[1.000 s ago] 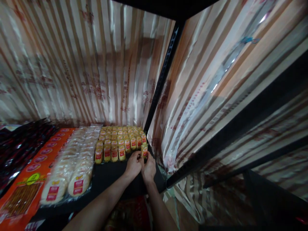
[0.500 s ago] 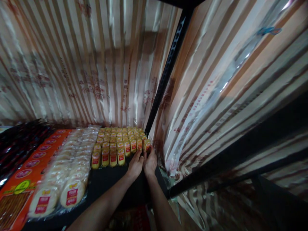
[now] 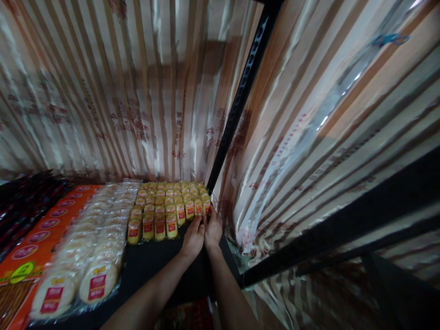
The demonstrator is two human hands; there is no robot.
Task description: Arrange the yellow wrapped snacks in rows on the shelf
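Observation:
Rows of small yellow snack packets [image 3: 165, 208] with red labels stand on a dark shelf [image 3: 154, 261] near its back right corner. My left hand [image 3: 193, 237] and my right hand [image 3: 213, 228] meet at the front right end of these rows. The fingers of both hands curl against the front packets beside the black upright post [image 3: 237, 105]. The fingertips are partly hidden, so I cannot make out whether a packet is gripped or only touched.
Clear bags of round pale cakes [image 3: 92, 250] lie left of the yellow packets. Orange flat packs [image 3: 32, 245] come further left, then dark packs [image 3: 20, 201]. Striped shiny curtain [image 3: 137, 91] covers the back and right side. A black shelf rail [image 3: 343, 229] crosses at the right.
Both hands have moved forward and right, from the shelf's front up against the front right packets. The packet held at the right end a second ago now stands in the row.

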